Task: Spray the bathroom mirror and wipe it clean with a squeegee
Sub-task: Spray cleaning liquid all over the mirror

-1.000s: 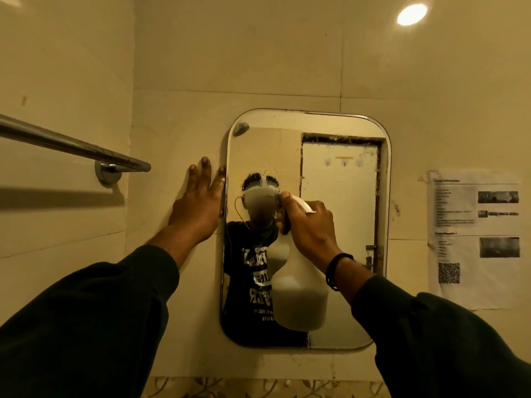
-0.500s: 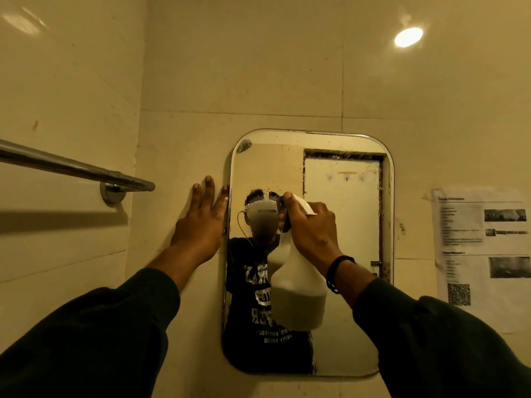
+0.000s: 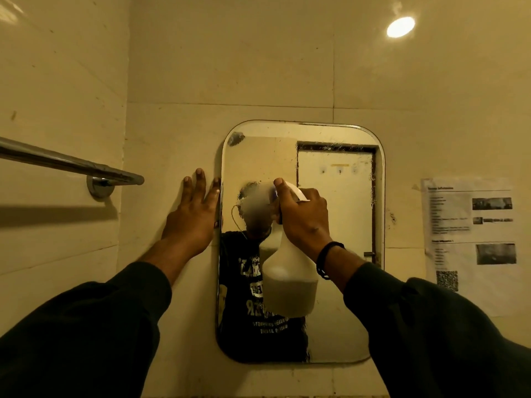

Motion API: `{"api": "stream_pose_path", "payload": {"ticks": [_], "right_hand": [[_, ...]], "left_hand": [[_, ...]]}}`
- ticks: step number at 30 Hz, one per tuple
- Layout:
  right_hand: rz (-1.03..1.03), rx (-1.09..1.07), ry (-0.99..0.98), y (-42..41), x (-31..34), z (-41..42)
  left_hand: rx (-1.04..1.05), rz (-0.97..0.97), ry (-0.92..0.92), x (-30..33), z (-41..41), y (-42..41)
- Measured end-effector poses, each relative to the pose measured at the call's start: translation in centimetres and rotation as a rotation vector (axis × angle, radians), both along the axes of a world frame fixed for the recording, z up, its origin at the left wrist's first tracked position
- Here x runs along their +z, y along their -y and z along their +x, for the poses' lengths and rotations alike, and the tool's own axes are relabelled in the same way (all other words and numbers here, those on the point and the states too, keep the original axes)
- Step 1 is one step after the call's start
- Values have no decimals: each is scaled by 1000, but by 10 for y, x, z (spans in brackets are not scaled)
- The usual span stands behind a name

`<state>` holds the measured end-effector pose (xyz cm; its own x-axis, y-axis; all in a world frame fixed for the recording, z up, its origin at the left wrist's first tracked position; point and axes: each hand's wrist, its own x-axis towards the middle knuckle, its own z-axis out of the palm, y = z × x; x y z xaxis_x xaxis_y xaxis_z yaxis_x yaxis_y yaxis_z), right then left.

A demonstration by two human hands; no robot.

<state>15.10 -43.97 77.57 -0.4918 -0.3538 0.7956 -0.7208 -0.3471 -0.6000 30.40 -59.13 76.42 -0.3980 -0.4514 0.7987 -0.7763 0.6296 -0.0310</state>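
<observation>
A rounded rectangular mirror (image 3: 342,214) hangs on the tiled wall, speckled with droplets in its upper part. My right hand (image 3: 304,218) grips the head of a white spray bottle (image 3: 288,285), held close in front of the mirror's middle with its nozzle toward the glass. The bottle is partly filled with liquid. My left hand (image 3: 192,216) lies flat on the wall, fingers spread, touching the mirror's left edge. No squeegee is in view.
A chrome towel bar (image 3: 71,165) juts from the left wall at hand height. A printed paper sheet (image 3: 471,239) is taped to the wall right of the mirror. A ceiling light (image 3: 400,27) reflects in the tile at upper right.
The view has tilted upward, so the mirror sits lower in frame. Both hands keep their places relative to the mirror and bottle.
</observation>
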Motion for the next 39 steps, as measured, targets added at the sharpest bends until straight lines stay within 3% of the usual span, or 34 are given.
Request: {"api": "stream_pose_path", "payload": {"ticks": [5, 23, 33, 36, 39], "right_hand": [[34, 38, -24, -1, 1, -3], [5, -202, -17, -29, -7, -39], [2, -126, -35, -52, -22, -54], [-3, -123, -43, -65, -24, -51], [-15, -111, -53, -77, -31, -47]], "left_hand": [[-5, 16, -1, 0, 0, -2], [0, 22, -13, 0, 1, -4], [-48, 41, -16, 3, 5, 4], [-194, 127, -178, 7, 8, -6], [-419, 178, -630, -8, 3, -49]]}}
